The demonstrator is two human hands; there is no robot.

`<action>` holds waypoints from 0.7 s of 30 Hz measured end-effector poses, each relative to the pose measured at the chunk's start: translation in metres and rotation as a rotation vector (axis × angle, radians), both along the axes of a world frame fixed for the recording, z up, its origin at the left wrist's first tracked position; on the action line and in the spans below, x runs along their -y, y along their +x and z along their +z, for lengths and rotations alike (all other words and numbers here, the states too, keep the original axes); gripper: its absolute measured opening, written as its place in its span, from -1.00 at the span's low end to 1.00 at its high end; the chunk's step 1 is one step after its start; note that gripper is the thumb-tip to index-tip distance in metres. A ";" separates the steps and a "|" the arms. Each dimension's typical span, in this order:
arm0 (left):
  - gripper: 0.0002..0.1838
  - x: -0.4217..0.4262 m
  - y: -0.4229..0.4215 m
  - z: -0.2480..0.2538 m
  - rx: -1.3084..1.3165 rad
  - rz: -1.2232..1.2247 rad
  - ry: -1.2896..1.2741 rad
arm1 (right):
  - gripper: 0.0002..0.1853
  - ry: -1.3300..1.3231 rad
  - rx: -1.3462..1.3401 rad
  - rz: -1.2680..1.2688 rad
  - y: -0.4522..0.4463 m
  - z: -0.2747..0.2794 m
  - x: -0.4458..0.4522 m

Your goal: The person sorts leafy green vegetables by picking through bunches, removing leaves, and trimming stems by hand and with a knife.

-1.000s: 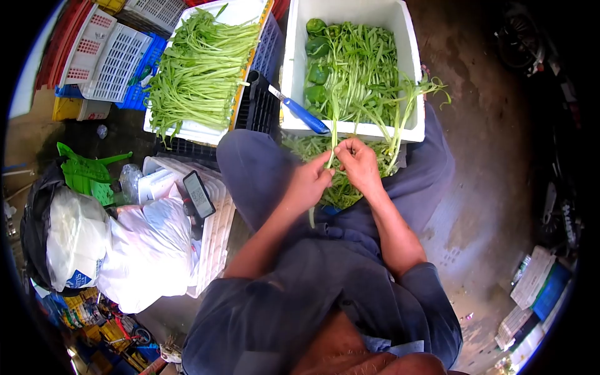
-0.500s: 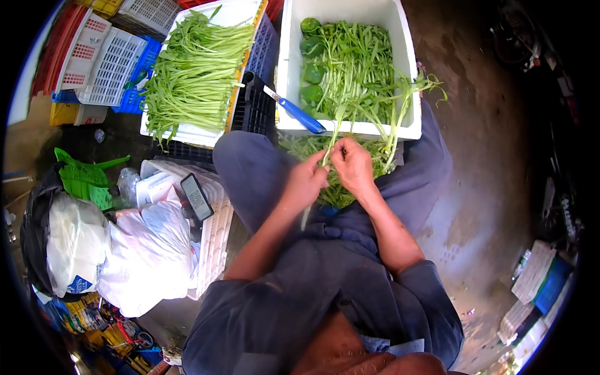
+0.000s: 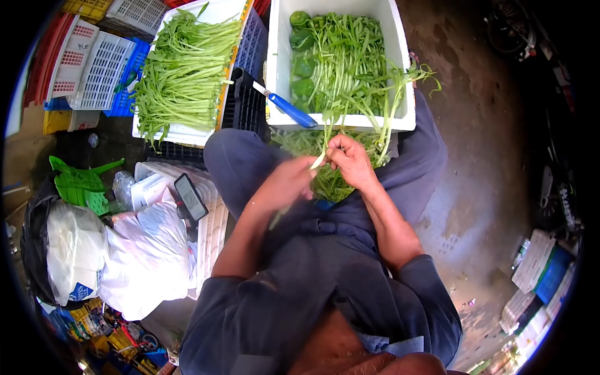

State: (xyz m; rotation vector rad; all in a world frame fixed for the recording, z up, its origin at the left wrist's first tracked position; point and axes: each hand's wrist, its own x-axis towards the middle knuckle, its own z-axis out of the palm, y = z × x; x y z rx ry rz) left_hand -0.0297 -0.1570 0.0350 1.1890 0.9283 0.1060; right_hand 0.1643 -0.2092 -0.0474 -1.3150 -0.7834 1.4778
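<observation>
A pale green stem [image 3: 321, 155] of leafy greens, which look like water spinach, runs between my hands. My left hand [image 3: 289, 182] is closed round its lower part, slightly blurred. At its upper part, the fingers of my right hand [image 3: 351, 164] are pinched together on the stem. Just beyond my hands stands a white foam box [image 3: 405, 119] with more greens [image 3: 350, 59] inside. Along its left wall sit several round dark green things [image 3: 302, 41]. A blue-handled knife [image 3: 290, 109] rests across the box's near left corner. Loose greens [image 3: 334, 181] lie below my hands, between my legs.
At the left, trimmed greens [image 3: 187, 81] lie in rows on a white foam lid [image 3: 181, 134] above crates. Nearer are a white basket [image 3: 215, 240], a phone [image 3: 190, 195] and plastic bags [image 3: 147, 256]. Stacked crates [image 3: 103, 69] stand at the far left, with wet floor [image 3: 462, 187] at the right.
My left hand has moved left and down along the stem, and the stem's lower end has swung left. My right hand keeps its pinch. The whole view has shifted slightly.
</observation>
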 end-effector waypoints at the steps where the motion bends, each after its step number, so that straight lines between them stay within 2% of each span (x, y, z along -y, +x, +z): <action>1: -0.63 0.000 -0.003 0.000 -0.006 -0.008 -0.001 | -0.93 -0.010 0.006 0.001 -0.004 0.001 0.000; 2: -0.63 0.000 -0.006 0.001 -0.012 -0.016 -0.001 | -0.93 -0.020 0.012 0.002 -0.006 0.002 0.001; 5: -0.64 0.000 -0.021 -0.002 -0.014 -0.079 -0.083 | -0.94 -0.077 0.031 -0.268 0.002 -0.005 -0.004; 6: -0.63 0.002 -0.026 -0.003 0.014 -0.017 -0.102 | -0.95 -0.040 0.132 -0.270 0.013 -0.003 -0.004; 8: -0.62 0.005 -0.036 -0.006 0.069 0.109 -0.137 | -0.95 -0.033 0.353 -0.060 0.019 0.006 0.012; 11: -0.60 0.004 -0.046 0.018 0.364 0.355 -0.215 | -0.92 0.111 0.538 0.126 0.011 -0.009 0.042; 14: -0.55 -0.001 -0.053 0.027 0.768 0.464 -0.171 | -0.73 0.047 0.870 0.490 0.018 -0.030 0.063; 17: -0.56 -0.007 -0.038 0.037 0.829 0.515 -0.156 | -0.60 -0.193 0.689 0.233 0.016 -0.024 0.037; 20: -0.58 -0.017 -0.020 0.016 0.837 0.522 -0.306 | -0.59 -0.370 -0.169 -0.389 0.013 -0.021 -0.018; 21: -0.64 -0.017 -0.010 0.018 0.779 0.569 -0.309 | -0.63 -0.389 -0.309 -0.441 0.014 -0.025 -0.032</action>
